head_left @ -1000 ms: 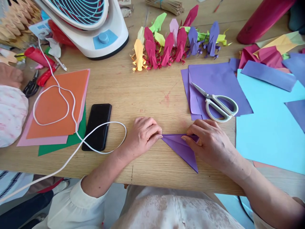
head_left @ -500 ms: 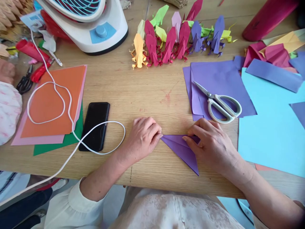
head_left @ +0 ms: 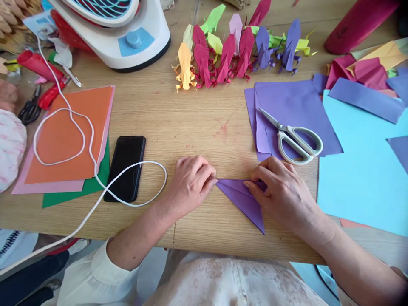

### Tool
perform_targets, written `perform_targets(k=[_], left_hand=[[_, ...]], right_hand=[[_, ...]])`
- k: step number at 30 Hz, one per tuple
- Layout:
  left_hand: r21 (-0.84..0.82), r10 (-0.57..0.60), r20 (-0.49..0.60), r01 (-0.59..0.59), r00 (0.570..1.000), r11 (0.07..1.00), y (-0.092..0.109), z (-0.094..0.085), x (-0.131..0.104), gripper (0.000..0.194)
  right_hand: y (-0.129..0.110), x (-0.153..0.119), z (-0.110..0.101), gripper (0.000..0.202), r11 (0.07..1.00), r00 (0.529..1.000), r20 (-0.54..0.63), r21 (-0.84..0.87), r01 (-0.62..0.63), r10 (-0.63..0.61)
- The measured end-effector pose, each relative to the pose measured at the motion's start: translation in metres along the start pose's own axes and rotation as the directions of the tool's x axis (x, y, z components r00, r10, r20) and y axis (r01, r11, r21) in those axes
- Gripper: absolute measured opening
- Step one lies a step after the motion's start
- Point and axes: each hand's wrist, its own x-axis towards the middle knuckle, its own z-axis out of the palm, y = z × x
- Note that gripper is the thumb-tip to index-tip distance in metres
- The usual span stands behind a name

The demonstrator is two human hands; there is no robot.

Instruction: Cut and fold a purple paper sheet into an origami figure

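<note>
A purple sheet of origami paper [head_left: 244,202], folded into a triangle, lies near the table's front edge with one corner pointing toward me. My left hand [head_left: 194,182] pinches its left tip between thumb and curled fingers. At the upper right corner my right hand [head_left: 280,187] is closed on the same paper, thumb on top, hiding that corner. Just beyond my right hand, white-handled scissors [head_left: 299,140] rest partly spread on a stack of purple paper [head_left: 293,102].
Folded paper insects [head_left: 228,59] stand in rows at the back. A white fan heater [head_left: 143,46], coloured sheets [head_left: 70,136], and a black phone [head_left: 126,165] crossed by a white cable [head_left: 159,193] are to the left. Light blue paper [head_left: 360,178] and a red cylinder [head_left: 360,27] are right.
Both hands keep their pinch on the purple paper with almost no movement. The whole view has shifted very slightly.
</note>
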Motion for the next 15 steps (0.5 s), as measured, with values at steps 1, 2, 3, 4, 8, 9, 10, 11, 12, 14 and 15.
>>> perform_targets(k=[1, 2, 3, 4, 8, 9, 10, 11, 12, 14, 15], left_hand=[[0.019, 0.03, -0.019, -0.03, 0.999, 0.999, 0.001, 0.0, -0.002, 0.009], [0.04, 0.073, -0.038, -0.072, 0.997, 0.997, 0.002, -0.001, -0.004, 0.012], [0.062, 0.126, -0.051, -0.123, 0.991, 0.99, 0.005, -0.001, -0.007, 0.018], [0.081, 0.187, -0.064, -0.182, 0.98, 0.98, 0.008, -0.001, -0.01, 0.023], [0.108, 0.34, -0.067, -0.332, 0.938, 0.937, 0.023, 0.001, -0.02, 0.033], [0.103, 0.346, -0.048, -0.34, 0.937, 0.935, 0.026, 0.002, -0.022, 0.034], [0.096, 0.343, -0.025, -0.34, 0.939, 0.936, 0.029, 0.002, -0.024, 0.034], [0.087, 0.335, 0.001, -0.334, 0.942, 0.939, 0.031, 0.003, -0.025, 0.035], [0.08, 0.326, 0.019, -0.326, 0.945, 0.942, 0.032, 0.004, -0.026, 0.035], [0.072, 0.304, 0.033, -0.306, 0.952, 0.949, 0.034, 0.005, -0.029, 0.036], [0.071, 0.296, 0.029, -0.297, 0.955, 0.952, 0.035, 0.006, -0.03, 0.037]], right_hand=[[0.0, 0.0, 0.0, 0.016, 1.0, 1.0, 0.001, 0.0, -0.001, 0.001], [0.0, 0.0, 0.0, 0.016, 1.0, 1.0, 0.003, 0.001, 0.002, -0.002], [0.001, 0.0, 0.0, 0.016, 1.0, 1.0, 0.006, 0.001, 0.007, -0.007], [0.001, 0.001, 0.0, 0.016, 1.0, 1.0, 0.008, 0.0, 0.01, -0.01], [0.002, 0.001, 0.0, 0.018, 1.0, 1.0, 0.011, -0.003, 0.02, -0.02], [0.002, 0.001, 0.0, 0.018, 1.0, 1.0, 0.01, -0.002, 0.021, -0.021], [0.002, 0.001, 0.0, 0.018, 1.0, 1.0, 0.01, 0.0, 0.023, -0.023], [0.002, 0.001, 0.0, 0.018, 1.0, 1.0, 0.011, 0.004, 0.024, -0.024], [0.002, 0.001, 0.0, 0.018, 1.0, 1.0, 0.008, 0.007, 0.023, -0.023], [0.003, 0.001, 0.001, 0.018, 1.0, 1.0, 0.003, 0.012, 0.022, -0.022], [0.003, 0.001, 0.001, 0.018, 1.0, 1.0, 0.0, 0.013, 0.022, -0.022]])
